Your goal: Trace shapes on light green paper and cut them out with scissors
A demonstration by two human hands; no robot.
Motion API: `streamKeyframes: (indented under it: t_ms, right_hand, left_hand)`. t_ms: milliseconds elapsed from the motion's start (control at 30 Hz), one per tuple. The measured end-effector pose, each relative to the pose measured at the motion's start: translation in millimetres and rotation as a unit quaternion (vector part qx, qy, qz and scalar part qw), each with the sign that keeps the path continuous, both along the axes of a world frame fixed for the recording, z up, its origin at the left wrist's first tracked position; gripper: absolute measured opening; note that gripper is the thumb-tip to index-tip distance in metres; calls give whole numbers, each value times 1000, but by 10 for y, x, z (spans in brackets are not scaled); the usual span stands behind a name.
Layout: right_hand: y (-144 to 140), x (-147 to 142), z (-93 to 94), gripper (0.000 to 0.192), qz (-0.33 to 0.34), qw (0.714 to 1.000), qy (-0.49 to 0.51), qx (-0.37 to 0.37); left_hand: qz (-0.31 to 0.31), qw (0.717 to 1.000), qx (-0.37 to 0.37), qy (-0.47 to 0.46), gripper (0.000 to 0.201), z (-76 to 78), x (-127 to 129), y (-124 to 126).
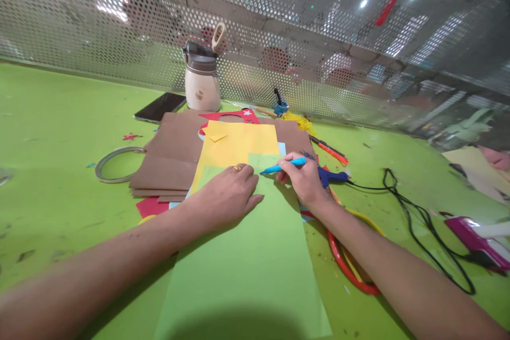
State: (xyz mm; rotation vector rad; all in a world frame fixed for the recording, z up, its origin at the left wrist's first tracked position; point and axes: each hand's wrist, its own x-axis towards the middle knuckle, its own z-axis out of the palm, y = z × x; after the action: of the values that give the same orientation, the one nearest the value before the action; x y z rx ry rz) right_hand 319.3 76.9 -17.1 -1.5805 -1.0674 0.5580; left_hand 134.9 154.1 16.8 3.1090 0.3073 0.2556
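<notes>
A long sheet of light green paper [247,276] lies in front of me, over a yellow sheet [243,141] and folded brown paper [167,151]. Its upper edge is stepped, as if a smaller green piece lies there. My left hand [229,191], with a ring on one finger, presses on the green paper with fingers bent together and thumb out. My right hand [300,178] pinches a light blue pen [282,166], tilted, its tip at the paper just beside my left fingers. A dark blue glue gun [332,176] lies by my right hand, partly hidden by it.
Tape roll [98,170] and phone [159,107] lie left; a bottle [202,82] stands behind. Red paper [249,116], yellow yarn [298,121] and a red-handled tool [337,156] lie farther back. Right are a black cord [410,215], red ring [345,265] and magenta box [474,236]. Perforated metal [247,64] borders the table.
</notes>
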Motion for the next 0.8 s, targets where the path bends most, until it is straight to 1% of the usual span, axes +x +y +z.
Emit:
streamKeyframes:
  t_ms: [500, 800]
  right_hand:
    - [4, 1, 2, 16, 1, 1000, 2, -8]
    - [13, 25, -21, 18, -20, 1000, 11, 0]
  left_hand:
    - [2, 1000, -3, 9, 37, 11, 2, -8]
    - [4, 1000, -4, 13, 38, 13, 4, -8]
